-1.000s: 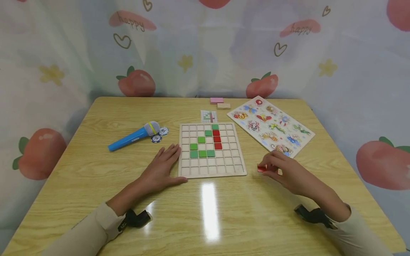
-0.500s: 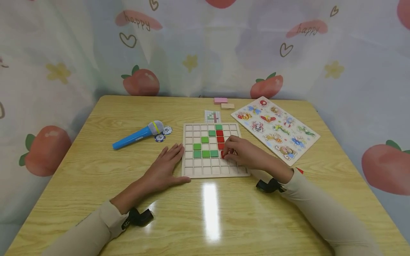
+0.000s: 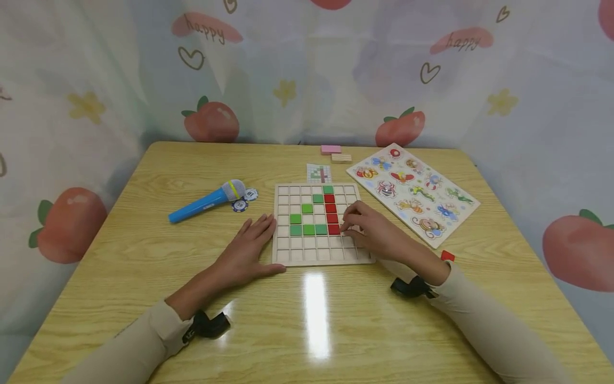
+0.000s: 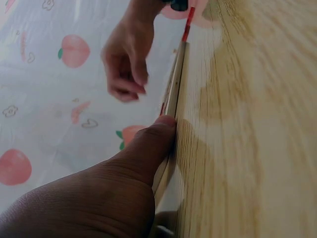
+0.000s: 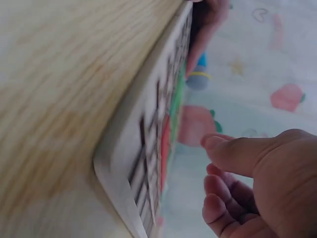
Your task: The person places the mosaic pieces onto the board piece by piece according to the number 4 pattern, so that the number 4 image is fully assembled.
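A wooden grid board (image 3: 288,255) lies at the middle of the table, with a group of green tiles (image 3: 309,230) and a column of red tiles (image 3: 331,208) set in it. The lowest red tile (image 3: 334,229) sits beside the green row. My right hand (image 3: 371,232) hovers over the board's right part, fingers loosely curled and holding nothing; the right wrist view shows the same hand (image 5: 257,173) empty beside the board (image 5: 148,148). My left hand (image 3: 244,248) lies flat on the table, its thumb (image 4: 143,148) against the board's left edge (image 4: 173,99).
A loose red tile (image 3: 447,256) lies right of my right forearm. A blue toy microphone (image 3: 201,202) and two poker chips (image 3: 240,205) sit to the left. A pattern card (image 3: 318,173), a pink block (image 3: 331,150), a wooden block (image 3: 341,158) and an animal puzzle (image 3: 412,186) lie behind.
My right hand brought a red tile from the table's right side to the board, set it below the red column and drew back a little to the right. The left hand stayed still.
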`<state>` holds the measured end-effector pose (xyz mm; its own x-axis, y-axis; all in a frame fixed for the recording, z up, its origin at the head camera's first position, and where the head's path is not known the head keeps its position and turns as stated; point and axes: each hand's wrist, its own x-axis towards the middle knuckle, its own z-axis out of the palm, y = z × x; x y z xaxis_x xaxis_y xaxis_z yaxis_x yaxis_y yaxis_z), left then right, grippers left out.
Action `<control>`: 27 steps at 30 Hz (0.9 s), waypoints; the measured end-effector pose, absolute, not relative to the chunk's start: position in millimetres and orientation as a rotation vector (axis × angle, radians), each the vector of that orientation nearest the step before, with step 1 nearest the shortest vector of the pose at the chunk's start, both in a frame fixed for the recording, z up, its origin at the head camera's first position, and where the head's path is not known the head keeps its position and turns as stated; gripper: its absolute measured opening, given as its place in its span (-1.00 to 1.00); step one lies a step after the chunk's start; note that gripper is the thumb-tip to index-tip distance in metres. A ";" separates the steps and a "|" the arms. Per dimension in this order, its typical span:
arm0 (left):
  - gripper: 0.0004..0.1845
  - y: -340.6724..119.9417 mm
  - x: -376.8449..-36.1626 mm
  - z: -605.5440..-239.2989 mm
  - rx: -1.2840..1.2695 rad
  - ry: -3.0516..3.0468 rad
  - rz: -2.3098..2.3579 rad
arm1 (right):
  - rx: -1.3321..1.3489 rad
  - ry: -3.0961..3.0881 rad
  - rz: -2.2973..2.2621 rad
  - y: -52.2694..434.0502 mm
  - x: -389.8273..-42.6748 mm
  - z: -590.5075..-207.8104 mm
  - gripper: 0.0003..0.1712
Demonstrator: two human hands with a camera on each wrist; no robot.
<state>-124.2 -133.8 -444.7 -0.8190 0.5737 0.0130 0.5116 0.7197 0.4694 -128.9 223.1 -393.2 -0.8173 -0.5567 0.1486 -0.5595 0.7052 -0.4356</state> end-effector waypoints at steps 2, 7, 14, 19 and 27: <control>0.26 -133.2 -124.6 -444.1 0.885 2.789 0.694 | 0.919 -2.814 0.751 240.7 -116.5 -387.3 -0.83; 0.27 -135.4 -124.7 -442.0 0.857 2.797 0.669 | 0.719 -2.693 0.738 287.5 -80.2 -377.7 -0.65; 0.27 -139.8 -123.0 -440.2 0.830 2.799 0.680 | 0.436 -2.936 0.674 326.3 -42.6 -393.0 -0.66; 0.27 -138.0 -123.4 -441.7 0.839 2.783 0.698 | 0.320 -3.055 0.678 333.4 -33.0 -409.5 -0.63; 0.27 -131.9 -124.4 -444.3 0.865 2.770 0.694 | 0.295 -3.014 0.689 333.9 -29.1 -419.4 -0.73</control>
